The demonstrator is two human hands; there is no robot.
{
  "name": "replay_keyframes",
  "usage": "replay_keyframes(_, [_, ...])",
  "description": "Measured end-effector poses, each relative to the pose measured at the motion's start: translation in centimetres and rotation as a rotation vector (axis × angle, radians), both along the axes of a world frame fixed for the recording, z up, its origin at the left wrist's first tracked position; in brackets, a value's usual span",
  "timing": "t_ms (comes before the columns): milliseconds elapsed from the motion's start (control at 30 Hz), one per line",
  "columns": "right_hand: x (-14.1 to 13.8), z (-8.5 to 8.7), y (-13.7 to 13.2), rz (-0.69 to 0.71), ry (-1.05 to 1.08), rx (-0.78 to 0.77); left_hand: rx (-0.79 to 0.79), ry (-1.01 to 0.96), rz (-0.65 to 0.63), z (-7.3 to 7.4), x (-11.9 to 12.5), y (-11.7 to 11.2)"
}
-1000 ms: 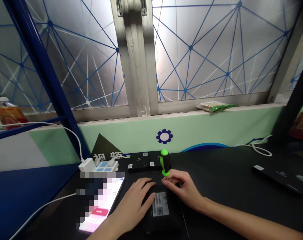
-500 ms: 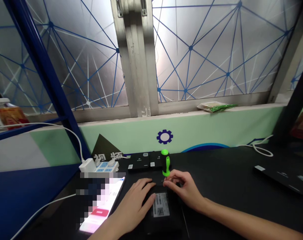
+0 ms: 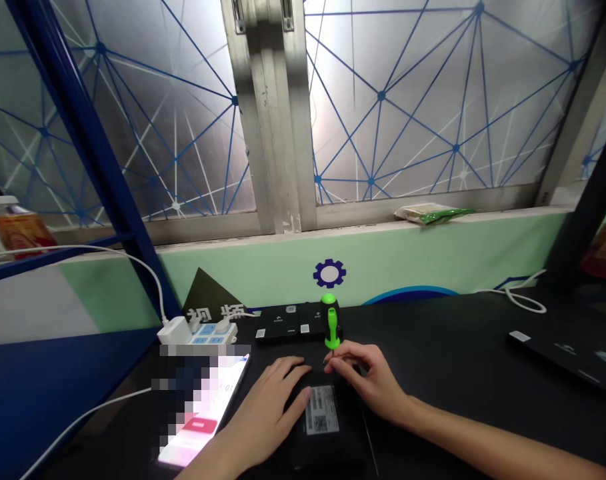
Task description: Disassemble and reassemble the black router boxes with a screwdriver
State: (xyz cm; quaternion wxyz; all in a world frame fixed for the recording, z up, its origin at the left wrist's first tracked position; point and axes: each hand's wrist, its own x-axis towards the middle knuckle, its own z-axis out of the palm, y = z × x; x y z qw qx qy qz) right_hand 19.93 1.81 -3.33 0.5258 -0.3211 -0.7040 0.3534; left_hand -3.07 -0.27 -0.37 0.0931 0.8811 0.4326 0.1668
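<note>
A black flat device (image 3: 327, 437) with a white label (image 3: 322, 409) lies on the dark table (image 3: 457, 373) in front of me. My left hand (image 3: 270, 407) rests flat on its left side, fingers spread. My right hand (image 3: 370, 380) pinches the shaft of a green-and-black screwdriver (image 3: 331, 322), which stands upright with its tip on the device's far edge.
A lit phone (image 3: 203, 413) lies left of the device. Behind it sit a white power strip (image 3: 203, 331) with cables and two small black boxes (image 3: 287, 322). Another black device (image 3: 573, 353) lies at the right. A wall and window rise behind the table.
The screwdriver's handle has turned a little between my right fingers and stands slightly higher. My left hand has stayed on the device.
</note>
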Motion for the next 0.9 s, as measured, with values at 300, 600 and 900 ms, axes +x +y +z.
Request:
replay_keyframes(300, [-0.16, 0.29, 0.02, -0.006, -0.014, 0.025, 0.021, -0.009, -0.002, -0.05, -0.09, -0.04])
replay_keyframes(600, [-0.31, -0.23, 0.59, -0.009, 0.046, -0.101, 0.004, 0.004, 0.006, 0.05, -0.12, -0.07])
replay_keyframes(900, [-0.23, 0.13, 0.08, 0.004, 0.029, -0.053, 0.004, 0.0, 0.0, 0.19, -0.1, -0.15])
